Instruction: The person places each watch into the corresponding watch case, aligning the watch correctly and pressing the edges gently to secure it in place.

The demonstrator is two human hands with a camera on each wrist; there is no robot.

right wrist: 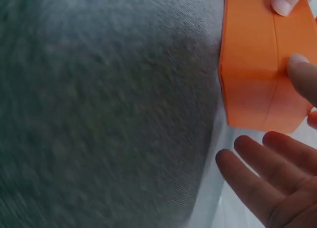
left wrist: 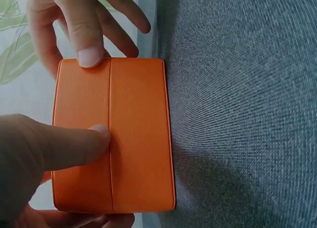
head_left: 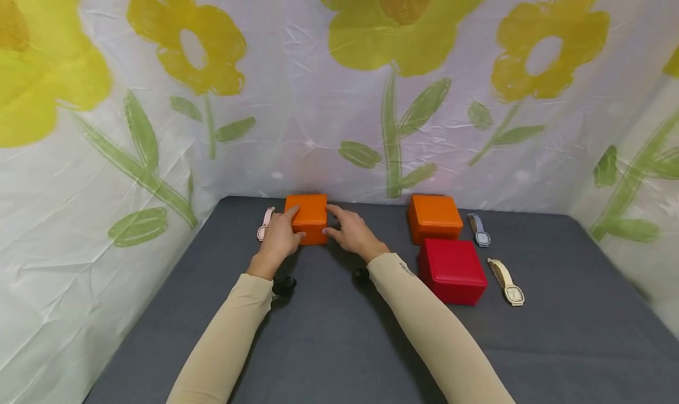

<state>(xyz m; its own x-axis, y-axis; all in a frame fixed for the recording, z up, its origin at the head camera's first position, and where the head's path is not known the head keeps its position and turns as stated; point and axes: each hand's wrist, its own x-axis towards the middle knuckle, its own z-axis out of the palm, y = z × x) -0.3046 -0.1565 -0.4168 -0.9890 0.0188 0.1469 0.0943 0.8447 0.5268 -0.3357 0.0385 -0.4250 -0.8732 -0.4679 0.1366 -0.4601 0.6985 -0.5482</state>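
A leather-look orange box (head_left: 310, 210) with a seam across its front sits at the table's back edge. My left hand (head_left: 279, 237) holds its left side, the thumb on the front at the seam and fingers around the side. On the other side, my right hand (head_left: 352, 232) grips the right corner with thumb and index finger. Its other fingers (right wrist: 267, 171) extend apart from the box in the right wrist view. Left of the box, partly behind my left hand, lies a pink-strapped watch (head_left: 266, 222). What the box contains is hidden.
A second orange box (head_left: 435, 218) stands at the back right, with a red box (head_left: 452, 271) in front of it. Beside them lie a blue-strapped watch (head_left: 480, 230) and a cream-strapped watch (head_left: 507, 282). A flower-printed curtain (head_left: 297, 127) hangs behind the grey table (head_left: 329, 345).
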